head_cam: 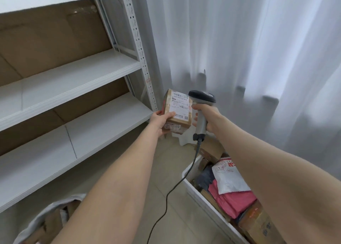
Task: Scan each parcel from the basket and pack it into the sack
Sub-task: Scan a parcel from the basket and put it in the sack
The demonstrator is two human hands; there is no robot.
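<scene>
Fingers of my left hand (162,123) grip the lower corner of a taped cardboard parcel (178,112), label turned up, while my right hand (209,117) is clenched round the handle of the grey scanner (202,98), whose head sits just beside the label. I see the parcel held in the air before the white shelving (77,81). The basket (193,188) of parcels is lower right and the sack (33,225) lower left.
</scene>
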